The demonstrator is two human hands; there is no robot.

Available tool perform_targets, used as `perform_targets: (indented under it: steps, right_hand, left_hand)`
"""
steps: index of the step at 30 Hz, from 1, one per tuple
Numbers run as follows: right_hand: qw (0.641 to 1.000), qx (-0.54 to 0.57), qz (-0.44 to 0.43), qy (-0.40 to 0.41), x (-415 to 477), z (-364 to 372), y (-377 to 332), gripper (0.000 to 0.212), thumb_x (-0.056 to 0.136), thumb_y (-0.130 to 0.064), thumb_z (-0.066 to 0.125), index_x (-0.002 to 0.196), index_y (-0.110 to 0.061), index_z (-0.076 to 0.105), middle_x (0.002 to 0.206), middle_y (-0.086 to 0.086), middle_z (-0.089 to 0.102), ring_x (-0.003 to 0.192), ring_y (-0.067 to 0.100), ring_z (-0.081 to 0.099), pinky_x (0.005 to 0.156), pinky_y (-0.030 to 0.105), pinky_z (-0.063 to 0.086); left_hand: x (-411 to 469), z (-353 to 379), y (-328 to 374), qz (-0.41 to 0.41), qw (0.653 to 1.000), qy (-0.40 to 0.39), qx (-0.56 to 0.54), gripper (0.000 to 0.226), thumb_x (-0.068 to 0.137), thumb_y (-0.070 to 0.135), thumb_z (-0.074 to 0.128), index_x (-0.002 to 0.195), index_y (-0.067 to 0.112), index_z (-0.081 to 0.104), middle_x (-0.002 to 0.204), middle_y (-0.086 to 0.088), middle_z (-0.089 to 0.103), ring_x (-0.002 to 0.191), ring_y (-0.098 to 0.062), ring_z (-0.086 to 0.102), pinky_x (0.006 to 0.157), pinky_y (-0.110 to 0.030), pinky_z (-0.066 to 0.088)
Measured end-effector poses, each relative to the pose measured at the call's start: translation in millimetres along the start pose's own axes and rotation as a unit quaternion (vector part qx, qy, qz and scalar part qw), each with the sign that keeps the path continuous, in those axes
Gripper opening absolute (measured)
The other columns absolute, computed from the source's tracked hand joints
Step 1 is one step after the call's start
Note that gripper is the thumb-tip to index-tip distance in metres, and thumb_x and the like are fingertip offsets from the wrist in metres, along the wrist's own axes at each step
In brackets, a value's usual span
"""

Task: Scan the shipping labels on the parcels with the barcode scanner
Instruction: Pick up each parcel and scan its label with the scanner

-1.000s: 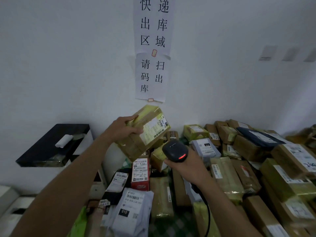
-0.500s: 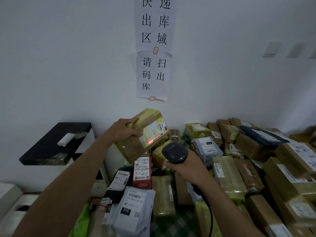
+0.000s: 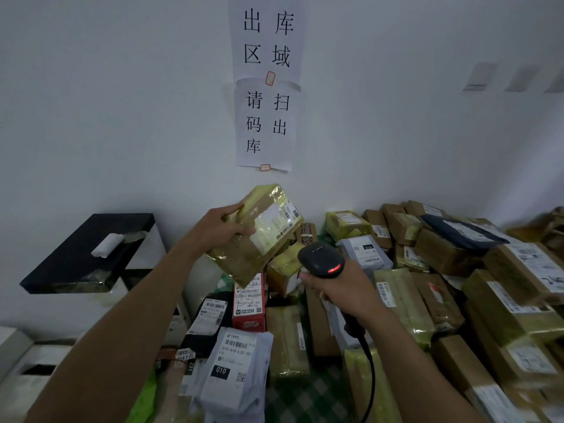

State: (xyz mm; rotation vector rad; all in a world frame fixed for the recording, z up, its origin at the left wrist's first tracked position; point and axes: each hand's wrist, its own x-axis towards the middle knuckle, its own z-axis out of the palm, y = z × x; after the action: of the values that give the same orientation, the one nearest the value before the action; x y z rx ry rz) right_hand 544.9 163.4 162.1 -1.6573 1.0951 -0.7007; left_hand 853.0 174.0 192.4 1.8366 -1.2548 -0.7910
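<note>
Above pile (image 3: 406, 294), parcel (image 3: 259, 236) in left hand (image 3: 218, 228)

Paper signs (image 3: 265, 87) are hanging on the dim white wall (image 3: 106, 102); a black-topped cabinet (image 3: 76, 264) is standing at left, bearing a white roll (image 3: 107, 245).

Place type: courier parcel depot, outbound scanning corner.
Landmark: paper wall sign (image 3: 265, 117), two taped sheets, printed 出库区域 and 请扫码出库 (outbound area, scan to check out).
Below and right of sign: heap of parcels (image 3: 442, 254), brown cartons and yellow-taped boxes, printed shipping labels on top.
Directly below sign: mailer bags (image 3: 235, 361), grey and black, barcoded, marked 010; corded barcode scanner (image 3: 320, 261), red light lit.
Below and left of sign: black-topped white cabinet (image 3: 88, 251) against the wall.
</note>
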Motion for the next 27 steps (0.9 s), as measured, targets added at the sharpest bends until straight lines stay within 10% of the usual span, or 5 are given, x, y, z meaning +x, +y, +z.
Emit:
perform_targets:
  steps: [7, 16, 27]
  right_hand:
    - [0.984, 0.133, 0.054, 0.105, 3, -41, 9, 0.022, 0.083, -0.024, 0.086, 0.1, -0.025, 0.073, 0.074, 0.007, 0.066, 0.063, 0.018, 0.059, 0.056, 0.03, 0.049]
    - [0.976, 0.129, 0.101, 0.144, 9, -56, 52, 0.02, 0.083, -0.024, 0.086, 0.101, -0.021, 0.076, 0.075, 0.0, 0.073, 0.07, 0.016, 0.066, 0.062, 0.031, 0.053]
    - [0.966, 0.145, 0.157, 0.148, 25, -55, 100, 0.022, 0.083, -0.025, 0.087, 0.101, -0.025, 0.075, 0.076, -0.003, 0.073, 0.066, 0.012, 0.066, 0.053, 0.022, 0.05]
  left_hand:
    - [-3, 94, 6, -0.059, 0.976, -0.043, -0.203, 0.046, 0.093, 0.036, 0.074, 0.133, 0.026, 0.054, 0.111, 0.003, 0.075, 0.085, -0.012, 0.077, 0.07, -0.031, 0.061]
    - [13, 237, -20, -0.173, 0.936, -0.136, -0.273, 0.09, 0.062, 0.076, 0.08, 0.141, 0.041, 0.053, 0.125, 0.007, 0.072, 0.114, -0.025, 0.068, 0.1, -0.056, 0.052]
    - [17, 314, -40, -0.261, 0.909, -0.221, -0.238, 0.08, 0.072, 0.083, 0.068, 0.137, 0.043, 0.045, 0.13, 0.007, 0.066, 0.115, -0.023, 0.066, 0.097, -0.051, 0.055]
